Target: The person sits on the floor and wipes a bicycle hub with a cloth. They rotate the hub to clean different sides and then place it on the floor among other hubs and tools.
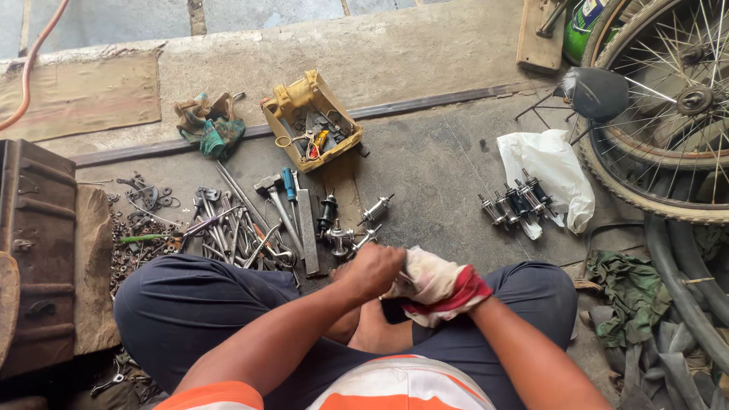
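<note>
Left hand point(372, 269) grip fisted, touching red-and-white rag point(437, 287), right hand hidden inside rag, grip cannot tell, hub parts point(345, 228) on floor just beyond.

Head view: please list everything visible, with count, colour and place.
Yellow plastic tool box: one, top centre, holding small parts.
Green and tan rag: one, left of the box.
Steel hand tools: many, grey, floor by the left knee.
Silver wheel hubs: about five, beside the white plastic bag.
Spoked bicycle wheel: one, top right.
Black rubber tubes: several, right edge.
Rusty metal trunk: one, left edge.
White and red cloth: one, wrapped over the right hand.
Left hand: grip closed against the cloth.
</note>
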